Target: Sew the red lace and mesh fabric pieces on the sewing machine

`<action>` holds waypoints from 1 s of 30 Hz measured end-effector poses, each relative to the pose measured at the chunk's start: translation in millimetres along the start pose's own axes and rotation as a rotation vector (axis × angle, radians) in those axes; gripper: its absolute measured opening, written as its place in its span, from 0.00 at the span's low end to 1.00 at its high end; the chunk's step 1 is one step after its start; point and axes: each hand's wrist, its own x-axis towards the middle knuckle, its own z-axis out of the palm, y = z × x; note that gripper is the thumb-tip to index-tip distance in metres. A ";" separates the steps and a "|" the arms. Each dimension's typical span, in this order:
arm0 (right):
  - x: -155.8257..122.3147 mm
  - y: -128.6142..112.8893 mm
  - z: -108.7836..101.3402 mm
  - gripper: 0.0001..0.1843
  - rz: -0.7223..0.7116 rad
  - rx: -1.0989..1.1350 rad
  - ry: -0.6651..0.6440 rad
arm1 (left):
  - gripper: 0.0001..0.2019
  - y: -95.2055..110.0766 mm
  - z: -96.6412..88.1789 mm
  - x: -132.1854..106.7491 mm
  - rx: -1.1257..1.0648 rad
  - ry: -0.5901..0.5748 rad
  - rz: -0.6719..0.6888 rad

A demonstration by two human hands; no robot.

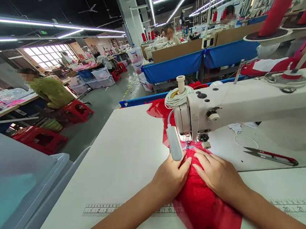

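A piece of red lace fabric (pixel 203 207) lies on the white sewing table (pixel 120 162) and runs under the needle of a white sewing machine (pixel 253 99). My left hand (pixel 170 178) rests on the fabric's left edge, fingers curled and pinching it just below the machine's small white lamp (pixel 174 144). Laid flat on top of the fabric, my right hand (pixel 217 174) points its fingers toward the presser foot (pixel 186 144). More red fabric (pixel 157 109) trails out behind the machine.
Red-handled thread snips (pixel 271 155) lie on the table to the right. A clear plastic bin (pixel 12 180) stands at the left. Red thread cones (pixel 275 14) sit above the machine. Other people work at tables beyond, among red stools (pixel 39 139).
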 end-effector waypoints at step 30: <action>-1.3 7.6 -2.3 0.20 -0.090 0.107 -0.096 | 0.11 -5.3 -8.7 13.0 -0.463 0.032 -0.210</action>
